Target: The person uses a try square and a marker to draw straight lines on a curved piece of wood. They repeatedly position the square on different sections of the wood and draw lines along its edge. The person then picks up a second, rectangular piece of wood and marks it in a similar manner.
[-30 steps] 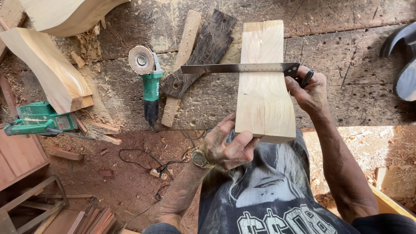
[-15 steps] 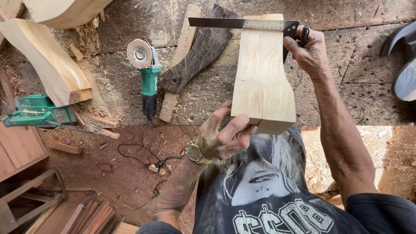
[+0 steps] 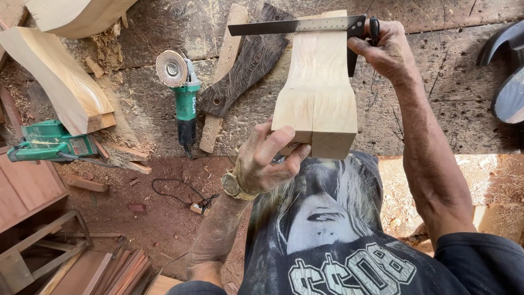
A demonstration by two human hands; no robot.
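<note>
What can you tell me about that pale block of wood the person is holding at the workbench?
The pale wood block is light, freshly cut timber, seemingly two pieces joined along a lengthwise seam. It is wide and square at the near end, curving in to a narrower waist further away. It lies on the rough workbench, its near end at the bench edge. The left hand grips that near end; the right hand holds a try square, its metal blade across the far end.
</note>
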